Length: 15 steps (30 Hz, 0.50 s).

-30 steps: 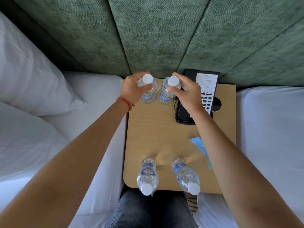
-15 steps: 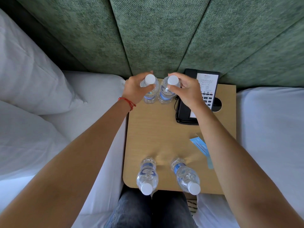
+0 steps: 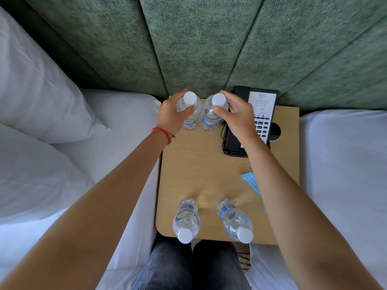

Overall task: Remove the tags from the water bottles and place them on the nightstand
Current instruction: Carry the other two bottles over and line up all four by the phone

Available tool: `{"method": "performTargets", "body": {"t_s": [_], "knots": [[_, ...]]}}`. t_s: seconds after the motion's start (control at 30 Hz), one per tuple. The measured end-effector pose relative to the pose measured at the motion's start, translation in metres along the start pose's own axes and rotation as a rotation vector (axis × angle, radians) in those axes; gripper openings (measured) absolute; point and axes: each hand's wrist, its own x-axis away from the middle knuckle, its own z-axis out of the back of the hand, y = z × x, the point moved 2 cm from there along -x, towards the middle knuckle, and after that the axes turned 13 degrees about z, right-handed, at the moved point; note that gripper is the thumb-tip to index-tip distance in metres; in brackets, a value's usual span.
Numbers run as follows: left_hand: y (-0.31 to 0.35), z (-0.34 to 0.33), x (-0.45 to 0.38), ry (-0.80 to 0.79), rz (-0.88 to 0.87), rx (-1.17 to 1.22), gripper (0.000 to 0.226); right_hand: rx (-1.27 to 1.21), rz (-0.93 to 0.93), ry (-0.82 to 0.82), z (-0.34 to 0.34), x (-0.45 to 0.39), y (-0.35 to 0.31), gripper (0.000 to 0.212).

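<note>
Two clear water bottles with white caps stand side by side at the back of the wooden nightstand point(image 3: 201, 168). My left hand point(image 3: 170, 116) grips the left back bottle point(image 3: 189, 114) round its shoulder. My right hand point(image 3: 238, 118) holds the right back bottle point(image 3: 211, 114) with thumb and fingers curled round its neck. Two more bottles stand at the front edge, the front left bottle point(image 3: 186, 221) and the front right bottle point(image 3: 235, 223). A light blue tag point(image 3: 250, 181) lies flat on the nightstand, partly under my right forearm.
A black telephone point(image 3: 261, 114) with a white card sits at the back right, beside a round hole point(image 3: 276, 131) in the top. A green padded headboard point(image 3: 199, 45) rises behind. White beds and a pillow point(image 3: 31, 91) flank the nightstand. My knees are below its front edge.
Both hands have pushed the two back bottles a little farther toward the headboard and closer together. The front bottles and the tag have not moved.
</note>
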Motion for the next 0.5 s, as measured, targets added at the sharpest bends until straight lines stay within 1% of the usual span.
{"method": "performTargets", "body": {"t_s": [0.1,0.2,0.37,0.5], "knots": [[0.0,0.003,0.012,0.026,-0.011,0.028,0.038,-0.046,-0.017,0.035,0.004,0.009,-0.001,0.057],[-0.004,0.006,0.03,0.028,-0.004,0.075,0.039,-0.076,0.003,0.022,0.009,0.024,-0.005,0.051],[-0.02,0.009,0.079,0.016,0.105,0.184,0.036,-0.086,-0.03,0.02,0.02,0.067,-0.008,0.047],[-0.043,0.011,0.125,-0.037,0.154,0.182,0.031,-0.087,-0.053,0.0,0.029,0.112,-0.005,0.043]]}}
